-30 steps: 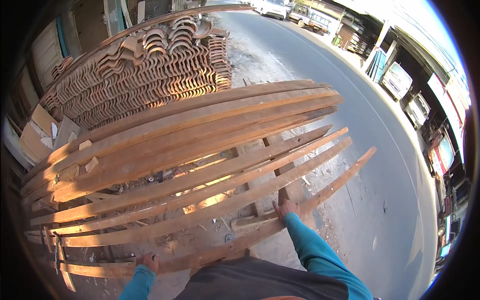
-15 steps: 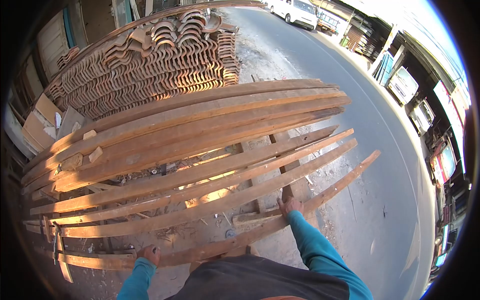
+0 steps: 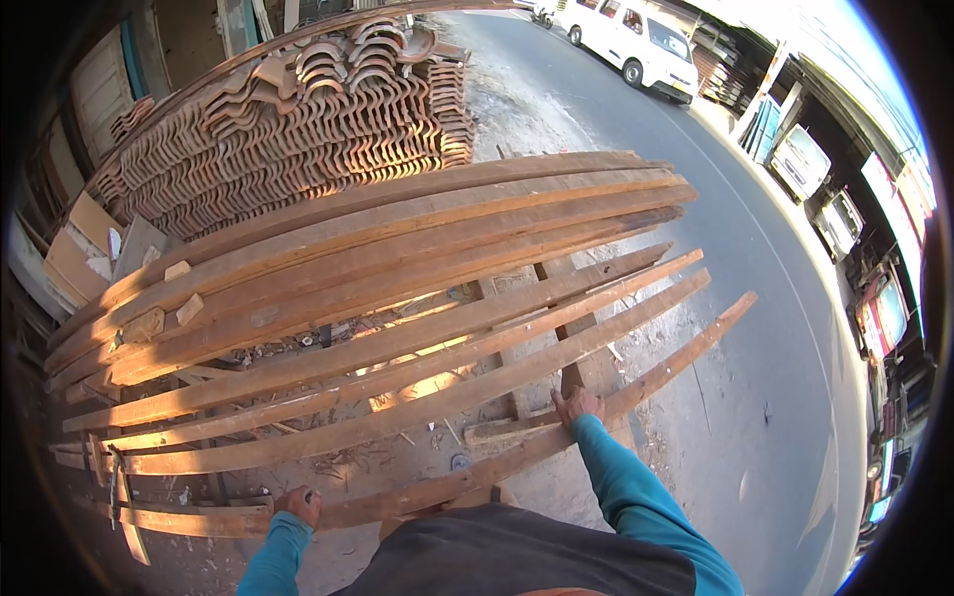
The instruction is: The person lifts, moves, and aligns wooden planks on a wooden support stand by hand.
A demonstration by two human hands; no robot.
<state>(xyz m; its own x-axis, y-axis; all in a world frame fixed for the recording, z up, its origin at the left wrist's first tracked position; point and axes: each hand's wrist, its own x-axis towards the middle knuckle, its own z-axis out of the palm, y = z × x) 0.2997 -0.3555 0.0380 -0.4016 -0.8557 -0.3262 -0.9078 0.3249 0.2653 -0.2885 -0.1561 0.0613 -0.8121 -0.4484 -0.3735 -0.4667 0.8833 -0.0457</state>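
The nearest long wooden beam [image 3: 427, 494] lies across the front, close to my body, running from the lower left to the right. My left hand [image 3: 298, 506] is closed over its left part, fingers curled round the wood. Farther right, my right hand [image 3: 578, 406] grips the same beam from above, with a digit pointing up. Beyond it, a thinner beam [image 3: 417, 410] and another narrow beam [image 3: 437, 370] lie roughly side by side with gaps between them. Undersides of both hands are hidden.
Thicker beams [image 3: 397, 248] lie behind, with small wood blocks [image 3: 189, 309] on them. A stack of curved roof tiles [image 3: 298, 149] stands at the back left. Wooden supports [image 3: 584, 328] run beneath the beams. A road [image 3: 755, 328] passes on the right, with a white van [image 3: 636, 45].
The white van has come nearer along the road, and a motorcycle shows behind it. My hands stay in the same places on the beam, and the view has shifted only slightly.
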